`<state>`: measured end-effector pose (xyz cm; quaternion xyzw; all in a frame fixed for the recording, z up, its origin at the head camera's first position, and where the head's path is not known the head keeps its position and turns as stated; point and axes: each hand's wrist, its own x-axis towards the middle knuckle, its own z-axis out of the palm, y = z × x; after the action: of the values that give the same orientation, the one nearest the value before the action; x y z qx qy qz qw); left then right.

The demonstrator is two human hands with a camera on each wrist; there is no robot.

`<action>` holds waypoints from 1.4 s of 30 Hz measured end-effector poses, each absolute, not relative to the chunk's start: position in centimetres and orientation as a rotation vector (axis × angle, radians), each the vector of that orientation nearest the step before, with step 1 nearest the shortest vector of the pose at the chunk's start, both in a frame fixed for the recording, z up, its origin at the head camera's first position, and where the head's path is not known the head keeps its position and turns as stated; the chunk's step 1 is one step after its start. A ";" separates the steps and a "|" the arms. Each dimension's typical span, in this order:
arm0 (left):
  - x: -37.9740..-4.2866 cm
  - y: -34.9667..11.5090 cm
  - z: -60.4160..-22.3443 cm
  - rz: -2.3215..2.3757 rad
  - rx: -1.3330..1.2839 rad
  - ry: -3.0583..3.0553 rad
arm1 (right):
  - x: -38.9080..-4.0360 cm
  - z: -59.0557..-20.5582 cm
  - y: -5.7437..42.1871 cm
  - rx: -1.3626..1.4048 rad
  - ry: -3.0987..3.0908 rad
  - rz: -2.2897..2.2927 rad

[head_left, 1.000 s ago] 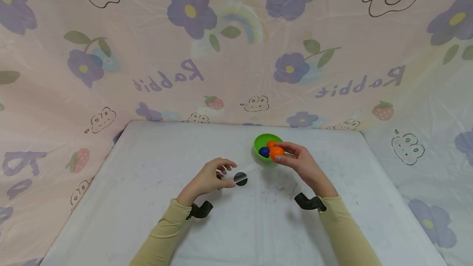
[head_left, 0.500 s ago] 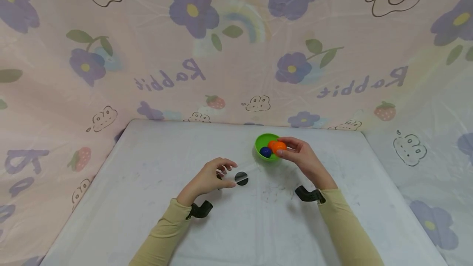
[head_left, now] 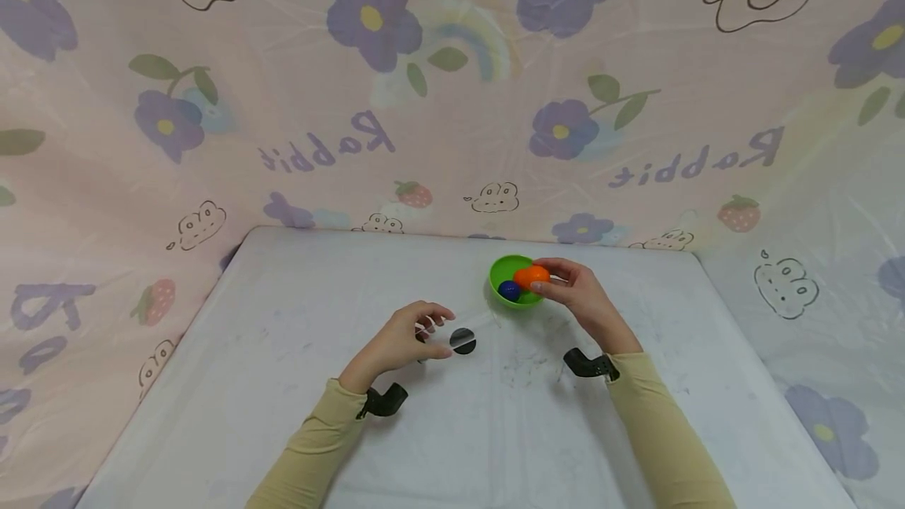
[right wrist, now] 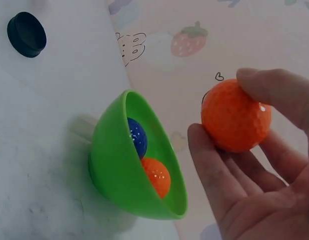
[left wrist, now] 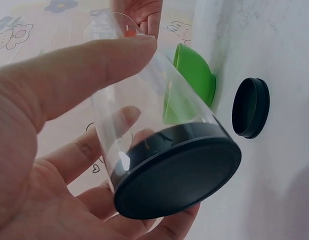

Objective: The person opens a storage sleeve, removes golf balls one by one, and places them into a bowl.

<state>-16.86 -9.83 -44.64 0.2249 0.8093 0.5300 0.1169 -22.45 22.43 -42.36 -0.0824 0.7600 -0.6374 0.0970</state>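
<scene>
My left hand [head_left: 396,340] holds a clear plastic cylinder [left wrist: 144,92] with a black cap [left wrist: 179,175] on its lower end. The thumb lies along one side, the other fingers around the far side. Between thumb and fingertips of my right hand [head_left: 587,301] is an orange golf ball [right wrist: 234,115] with a dimpled surface. That ball is raised over the right side of a green bowl [right wrist: 112,160]. Inside the bowl rest a dark blue ball [right wrist: 138,137] and another orange ball [right wrist: 157,177]. In the head view the two orange balls overlap.
A loose round black lid [left wrist: 252,107] lies on the white table [head_left: 283,383], between the left hand and the bowl. Printed curtains [head_left: 452,100] enclose the table at the back and sides. A black wrist mount [head_left: 590,364] juts inward from the right sleeve, another [head_left: 385,400] from the left.
My right hand has moved slightly forward with the orange ball, from the bowl's near rim to above its right part. The left hand and cylinder have stayed nearly still.
</scene>
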 end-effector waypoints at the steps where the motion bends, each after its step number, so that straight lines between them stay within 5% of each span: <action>1: -16.9 -9.8 -44.6 1.548 0.659 2.372 | -22.5 -42.4 22.4 -0.245 2.253 -1.882; 42: -16.9 -9.9 -45.2 1.547 0.648 2.385 | -23.2 -45.0 21.4 -0.424 2.511 -1.631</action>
<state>-16.86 -9.90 -45.16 0.2207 0.8128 0.5272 0.1130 -23.22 21.40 -44.99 -0.1401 0.8289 -0.5384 0.0586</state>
